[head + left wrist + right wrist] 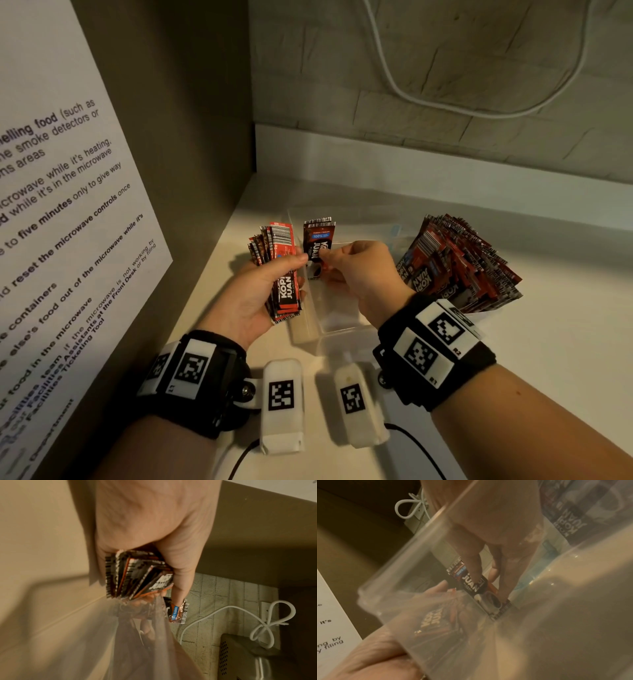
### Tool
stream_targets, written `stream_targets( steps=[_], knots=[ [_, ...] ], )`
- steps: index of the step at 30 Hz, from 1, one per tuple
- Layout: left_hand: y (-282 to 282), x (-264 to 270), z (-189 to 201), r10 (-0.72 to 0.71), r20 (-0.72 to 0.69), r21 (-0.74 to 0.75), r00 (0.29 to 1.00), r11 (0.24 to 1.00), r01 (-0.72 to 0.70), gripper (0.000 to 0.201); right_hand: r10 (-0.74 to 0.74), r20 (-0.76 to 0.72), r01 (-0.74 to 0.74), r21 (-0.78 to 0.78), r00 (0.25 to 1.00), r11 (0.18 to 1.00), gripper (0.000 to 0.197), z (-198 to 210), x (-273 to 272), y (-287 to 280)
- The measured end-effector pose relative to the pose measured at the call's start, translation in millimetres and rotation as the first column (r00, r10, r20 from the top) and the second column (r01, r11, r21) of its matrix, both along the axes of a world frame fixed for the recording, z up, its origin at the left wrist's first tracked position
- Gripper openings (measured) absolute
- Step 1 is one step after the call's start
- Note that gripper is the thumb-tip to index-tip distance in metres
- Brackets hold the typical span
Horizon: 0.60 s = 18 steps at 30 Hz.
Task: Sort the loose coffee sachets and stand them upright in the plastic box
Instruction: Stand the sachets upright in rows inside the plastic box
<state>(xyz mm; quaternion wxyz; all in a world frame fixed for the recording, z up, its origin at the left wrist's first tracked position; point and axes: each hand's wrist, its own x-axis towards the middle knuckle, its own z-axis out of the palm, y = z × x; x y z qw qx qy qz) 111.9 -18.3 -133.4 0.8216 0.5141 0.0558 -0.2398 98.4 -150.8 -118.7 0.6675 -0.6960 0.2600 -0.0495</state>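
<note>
Two bare hands sort red-and-black coffee sachets over a clear plastic box (337, 329) on a pale counter (513, 342).

The left hand (255, 294), just left of the box, has its fingers and thumb curled round a fanned stack of sachets (279, 270); in the left wrist view the stack's far end is hidden behind the palm and blurred. The right hand (364, 274), above the box, pinches a single dark sachet (318, 245) between thumb and fingers, its lower end inside the box and seen only hazily through the wall in the right wrist view. To the right of the box, touching it or not I cannot tell, lies a large fanned pile of sachets (459, 263), partly hidden by the right wrist. A printed white notice (68, 222), cut off at the frame edge, hangs left of the box.
</note>
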Motion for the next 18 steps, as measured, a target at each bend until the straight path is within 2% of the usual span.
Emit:
stream_targets(
  steps=[9, 13, 16, 18],
  knots=[
    [0.4, 4.0, 5.5, 0.09, -0.04, -0.093, 0.995, 0.991, -0.093, 0.009, -0.008, -0.003, 0.008, -0.031, 1.0, 0.999, 0.025, -1.4, -0.3, -2.5],
    [5.7, 6.4, 9.9, 0.151, -0.009, -0.176, 0.989, 0.973, -0.15, 0.006, -0.073, 0.103, 0.081, -0.075, 0.992, 0.994, 0.026, 9.7, -8.7, -6.6],
    [6.7, 2.6, 16.4, 0.124, 0.091, -0.215, 0.988, 0.971, -0.102, 0.026, -0.072, 0.253, 0.092, -0.071, 0.965, 0.993, 0.018, 32.2, -19.2, -6.0],
    [4.5, -1.7, 20.6, 0.104, 0.167, -0.218, 0.981, 0.974, -0.066, 0.037, 0.018, 0.304, -0.017, -0.007, 0.953, 1.0, 0.016, 46.9, -27.1, -2.0]
  ],
)
